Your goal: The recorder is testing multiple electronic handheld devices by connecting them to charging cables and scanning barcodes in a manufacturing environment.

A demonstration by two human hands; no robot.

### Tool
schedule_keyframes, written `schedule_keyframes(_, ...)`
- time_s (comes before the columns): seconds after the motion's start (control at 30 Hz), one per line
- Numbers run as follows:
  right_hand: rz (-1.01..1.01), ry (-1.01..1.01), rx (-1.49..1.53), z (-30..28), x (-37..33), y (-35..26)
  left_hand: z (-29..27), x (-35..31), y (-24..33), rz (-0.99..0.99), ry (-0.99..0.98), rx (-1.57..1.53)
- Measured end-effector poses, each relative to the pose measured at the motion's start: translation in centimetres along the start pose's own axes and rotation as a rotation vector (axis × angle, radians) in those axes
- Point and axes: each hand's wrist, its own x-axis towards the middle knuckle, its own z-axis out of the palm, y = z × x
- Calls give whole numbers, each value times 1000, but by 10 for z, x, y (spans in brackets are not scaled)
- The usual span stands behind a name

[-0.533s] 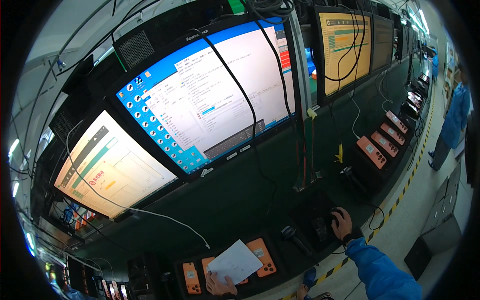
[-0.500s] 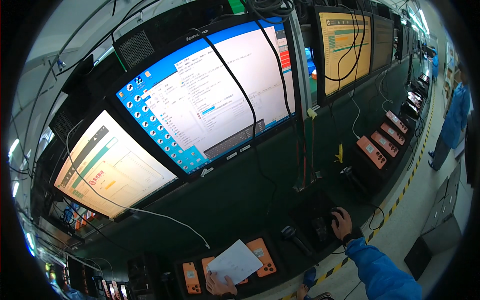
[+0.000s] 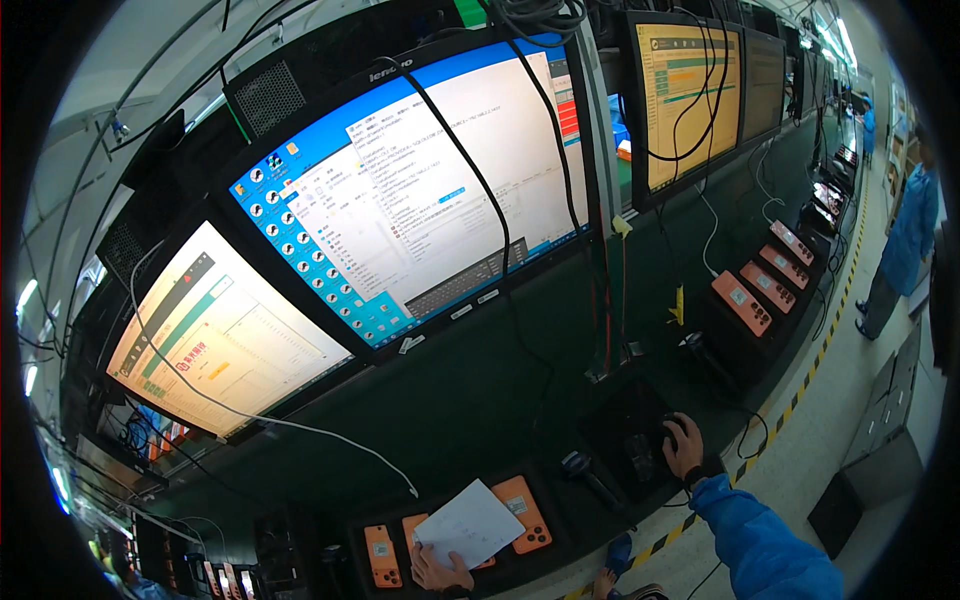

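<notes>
My right hand point(image 3: 683, 447) is wrapped over a black computer mouse point(image 3: 667, 426) at the right of the dark bench. At the front, my left hand point(image 3: 440, 572) grips the lower left corner of a white sheet of paper point(image 3: 472, 525) with faint writing on it. That sheet lies across an orange phone, covering most of it. An orange phone point(image 3: 382, 556) lies left of the paper, and another orange phone point(image 3: 524, 512) shows at its right edge. Between the paper and the mouse lies a black handheld scanner point(image 3: 592, 478).
A large lit monitor point(image 3: 430, 200) and a tilted monitor point(image 3: 215, 335) stand behind the bench. A white cable point(image 3: 330, 432) ends near the paper. Several orange phones point(image 3: 742, 304) lie farther right by another scanner point(image 3: 705, 355). A person in blue point(image 3: 905, 240) stands in the aisle.
On the large monitor, the text in the window has scrolled, and the blue highlight sits higher and farther right. Both my hands stay where they were.
</notes>
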Motion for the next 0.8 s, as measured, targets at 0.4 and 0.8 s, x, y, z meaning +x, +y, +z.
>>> schedule_keyframes(0.4,4,13,-10,-1,1,-2,-1,0,-1,-7,-7,-6)
schedule_keyframes(0.8,-29,-28,33,-4,2,-4,3,0,-4,7,12,-22)
